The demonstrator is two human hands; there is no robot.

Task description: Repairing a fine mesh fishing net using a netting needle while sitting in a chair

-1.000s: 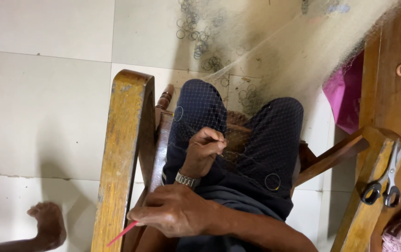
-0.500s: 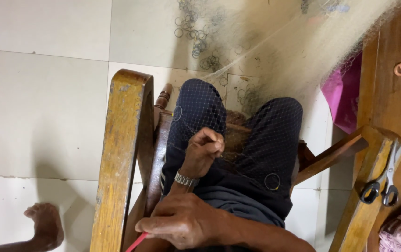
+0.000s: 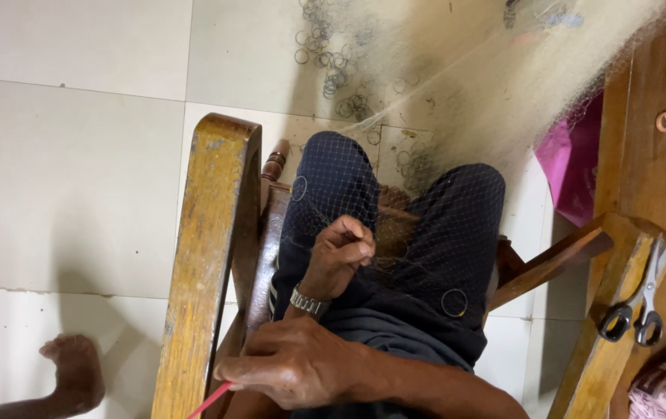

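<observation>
With the fine fishing net draping over the knees at centre frame, the left hand is pinching its mesh while the right hand, lower centre, is clenching a red netting needle, whose hard pull could tear strands.

Red needle: mostly concealed inside right hand; tip cut off at bottom edge. Left hand fingertips: pinched, contents too small to identify. Net: cropped at top edge

Fine translucent net over worn, scuffed wooden chair arm and glossy floor tiles.
</observation>
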